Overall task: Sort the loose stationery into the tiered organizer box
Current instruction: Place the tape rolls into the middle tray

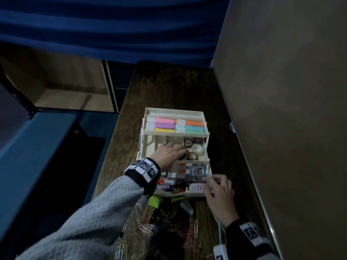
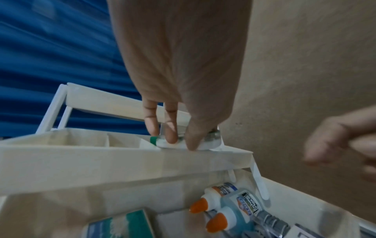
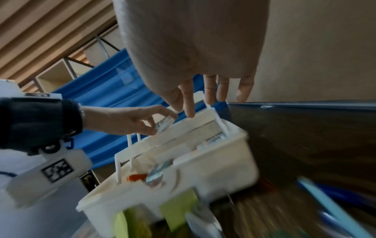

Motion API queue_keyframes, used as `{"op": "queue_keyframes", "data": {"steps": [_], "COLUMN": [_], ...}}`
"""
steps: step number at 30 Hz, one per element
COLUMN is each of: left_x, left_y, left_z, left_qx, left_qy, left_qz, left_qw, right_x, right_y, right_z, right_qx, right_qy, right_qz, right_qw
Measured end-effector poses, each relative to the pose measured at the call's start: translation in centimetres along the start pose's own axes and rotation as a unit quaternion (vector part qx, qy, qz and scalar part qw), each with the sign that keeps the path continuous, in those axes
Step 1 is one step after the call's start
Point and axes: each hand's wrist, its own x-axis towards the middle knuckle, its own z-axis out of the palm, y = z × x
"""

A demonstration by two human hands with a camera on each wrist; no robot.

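Observation:
The cream tiered organizer box [image 1: 174, 110] stands open on a dark wooden table, with coloured pads in its top tier. My left hand [image 1: 170, 152] reaches into the middle tier and pinches a small clear tape roll [image 2: 209, 142] with a green part at that tier's front rim. The right wrist view shows the same roll [image 3: 164, 124] between my left thumb and fingers. My right hand [image 1: 217, 186] hovers over the front right corner of the bottom tier. Its fingers [image 3: 209, 95] hang loosely and hold nothing.
Tape rolls [image 1: 195, 147] fill the middle tier's right section. Glue bottles [image 2: 230, 207] and small boxes lie in the bottom tier. Several paper clips [image 1: 169, 222], green clips [image 1: 154, 200], a white piece [image 1: 186, 208] and a teal pen [image 1: 219, 233] lie in front. A wall panel [image 1: 281, 128] stands at the right.

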Motion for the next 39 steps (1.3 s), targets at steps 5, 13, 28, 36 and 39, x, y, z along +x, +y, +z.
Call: {"op": "queue_keyframes", "data": {"steps": [5, 13, 28, 36, 39], "left_x": [0.0, -0.6, -13.1, -11.7, -7.3], "left_y": [-0.3, -0.2, 6.3, 5.5, 4.9], "left_z": [1.0, 1.4, 5.8, 5.0, 3.2], "left_qx": [-0.017, 0.016, -0.176, -0.186, -0.200], "left_qy": [-0.026, 0.003, 0.148, 0.183, 0.200], "left_qz": [-0.044, -0.070, -0.142, -0.190, -0.207], "left_qw": [0.999, 0.997, 0.963, 0.946, 0.937], "right_x": [-3.4, -6.5, -2.5, -2.8, -3.2], "right_y": [2.7, 4.9, 0.8, 2.8, 3.6], "right_z": [0.6, 1.1, 7.8, 5.5, 3.1], "right_qx": [0.009, 0.030, -0.090, 0.041, 0.144], "right_qy": [-0.044, -0.049, -0.086, -0.112, -0.117], "right_qz": [0.022, 0.007, 0.006, 0.037, 0.026], "right_qw": [0.999, 0.998, 0.992, 0.992, 0.982]}}
